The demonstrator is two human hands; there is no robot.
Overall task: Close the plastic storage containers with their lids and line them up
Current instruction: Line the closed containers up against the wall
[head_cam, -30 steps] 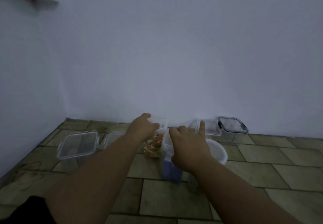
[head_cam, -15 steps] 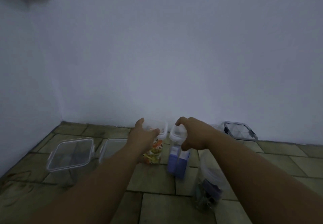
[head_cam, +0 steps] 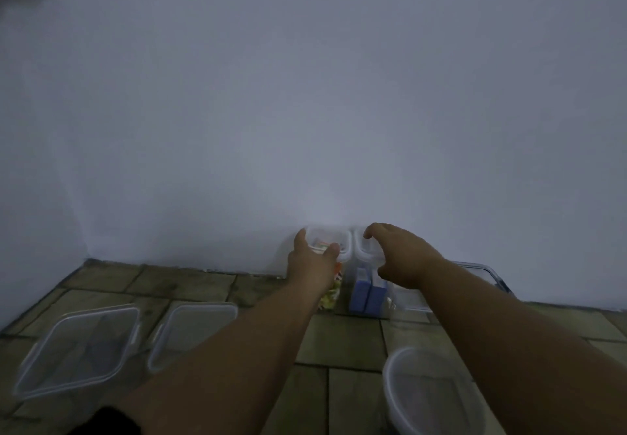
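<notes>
1. Two tall clear tubs are standing at the foot of a pale wall [head_cam: 339, 129]: the blue-filled container [head_cam: 368, 290] and, just beside it on its left, the orange-filled container [head_cam: 334, 285].
2. The left hand [head_cam: 310, 263] is gripping the top of the orange-filled container. Its fingers are curling round the far-left corner of the lid and its thumb is pressing the near-right corner.
3. The right hand [head_cam: 405, 261] is arching over the lid of the blue-filled container, with its fingers curled down onto the far edge (whether the thumb is touching is unclear).
4. Both tubs are standing upright, with their long axes vertical and their lids facing the ceiling.
5. Well left of the blue-filled container and nearer the person, two lidded square containers are sitting on the tiled floor [head_cam: 342, 339]: a larger one [head_cam: 78, 349] and a smaller one [head_cam: 193, 332].
6. Near and to the right of the blue-filled container, a round tub [head_cam: 431, 397] is sitting close to the person.
7. A dark-rimmed container [head_cam: 488, 271] is showing behind the right forearm.
</notes>
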